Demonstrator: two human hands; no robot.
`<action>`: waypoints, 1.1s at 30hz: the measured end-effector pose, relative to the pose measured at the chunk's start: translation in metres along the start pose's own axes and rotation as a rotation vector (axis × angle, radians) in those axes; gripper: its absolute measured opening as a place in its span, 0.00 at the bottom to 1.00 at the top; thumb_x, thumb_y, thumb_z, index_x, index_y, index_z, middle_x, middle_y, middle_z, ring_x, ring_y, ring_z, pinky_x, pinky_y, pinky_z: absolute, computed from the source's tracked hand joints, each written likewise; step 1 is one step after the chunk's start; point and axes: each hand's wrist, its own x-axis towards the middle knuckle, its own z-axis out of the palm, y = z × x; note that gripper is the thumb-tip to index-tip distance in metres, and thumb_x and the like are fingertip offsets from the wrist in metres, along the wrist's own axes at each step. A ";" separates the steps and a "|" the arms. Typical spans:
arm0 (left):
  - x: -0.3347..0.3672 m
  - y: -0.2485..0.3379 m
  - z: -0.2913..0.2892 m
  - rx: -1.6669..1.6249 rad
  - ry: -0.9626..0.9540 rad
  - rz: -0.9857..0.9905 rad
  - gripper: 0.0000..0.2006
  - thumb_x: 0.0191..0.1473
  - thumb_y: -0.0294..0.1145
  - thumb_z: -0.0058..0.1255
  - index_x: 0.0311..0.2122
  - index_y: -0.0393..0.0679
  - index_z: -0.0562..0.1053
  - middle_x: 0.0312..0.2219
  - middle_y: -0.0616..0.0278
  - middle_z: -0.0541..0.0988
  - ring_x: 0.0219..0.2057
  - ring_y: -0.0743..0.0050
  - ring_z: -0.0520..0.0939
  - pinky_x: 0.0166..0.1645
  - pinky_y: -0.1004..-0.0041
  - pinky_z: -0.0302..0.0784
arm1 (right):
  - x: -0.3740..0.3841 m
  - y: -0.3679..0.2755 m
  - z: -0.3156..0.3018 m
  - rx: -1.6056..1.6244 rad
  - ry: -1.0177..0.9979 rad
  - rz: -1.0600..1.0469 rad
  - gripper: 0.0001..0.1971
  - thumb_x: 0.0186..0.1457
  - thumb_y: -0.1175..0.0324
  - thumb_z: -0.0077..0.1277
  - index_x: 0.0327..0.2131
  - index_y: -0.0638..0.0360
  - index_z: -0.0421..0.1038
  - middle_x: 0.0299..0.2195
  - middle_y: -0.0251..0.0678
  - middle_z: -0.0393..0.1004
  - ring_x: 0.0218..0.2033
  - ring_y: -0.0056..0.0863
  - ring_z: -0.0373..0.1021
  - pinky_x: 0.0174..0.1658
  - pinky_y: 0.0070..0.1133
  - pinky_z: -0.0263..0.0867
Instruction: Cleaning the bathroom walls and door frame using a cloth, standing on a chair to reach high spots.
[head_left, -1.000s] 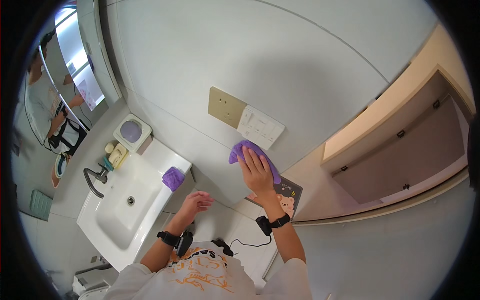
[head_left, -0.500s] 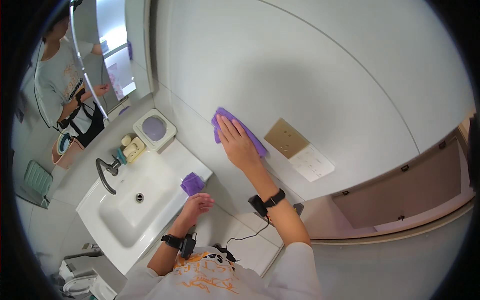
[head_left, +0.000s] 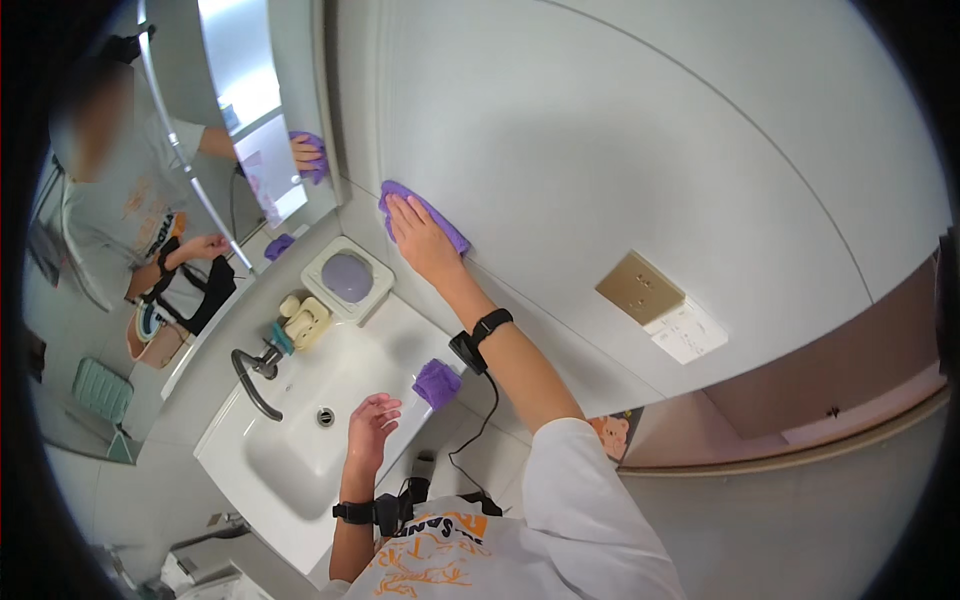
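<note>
The person's right hand (head_left: 425, 238) is spread flat, fingers straight and close together, with the palm laid over a purple cloth (head_left: 444, 222) rather than gripping it. The cloth lies directly beneath that hand, between it and the pale wall (head_left: 610, 170), left of the frame's centre and above its middle. Its long axis slants from upper left to lower right, much the same way as the fingers point; a strip shows past the fingertips and along the hand's upper-right side. The right hand is clearly the nearer one, being in contact with the cloth.

The left hand (head_left: 372, 425) hangs well apart from it, lower down and a little left, fingers loosely bent, with nothing visible in it. Just to the right of that hand, a folded purple cloth (head_left: 437, 385) sits at the edge of the white washbasin (head_left: 320, 470).

Farther out, a white box with a lilac lid (head_left: 348, 277) stands below and left of the right hand, with the dark tap (head_left: 262, 388) lower left again. The beige socket plate (head_left: 640, 288) lies right of centre, well apart from the cloth. The mirror (head_left: 185, 65) fills the upper left.
</note>
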 end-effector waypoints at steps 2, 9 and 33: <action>0.010 0.001 -0.004 -0.020 -0.039 0.030 0.13 0.51 0.30 0.45 0.43 0.42 0.69 0.35 0.60 0.79 0.34 0.74 0.77 0.40 0.75 0.71 | -0.025 0.003 -0.017 0.007 -0.049 -0.060 0.20 0.53 0.66 0.44 0.48 0.64 0.71 0.60 0.40 0.62 0.63 0.32 0.55 0.66 0.32 0.45; 0.026 0.000 0.037 0.104 -0.200 -0.002 0.10 0.54 0.31 0.45 0.42 0.43 0.69 0.35 0.61 0.79 0.34 0.75 0.78 0.39 0.76 0.72 | -0.172 0.049 -0.134 0.046 -0.171 0.158 0.21 0.53 0.65 0.43 0.50 0.62 0.69 0.60 0.37 0.63 0.62 0.29 0.57 0.65 0.31 0.47; -0.079 -0.042 0.304 0.507 -0.324 0.690 0.14 0.51 0.21 0.40 0.44 0.40 0.68 0.42 0.60 0.75 0.43 0.73 0.76 0.43 0.74 0.72 | -0.361 0.166 -0.272 0.182 0.553 0.526 0.15 0.45 0.75 0.59 0.40 0.56 0.74 0.56 0.45 0.66 0.57 0.44 0.63 0.59 0.41 0.59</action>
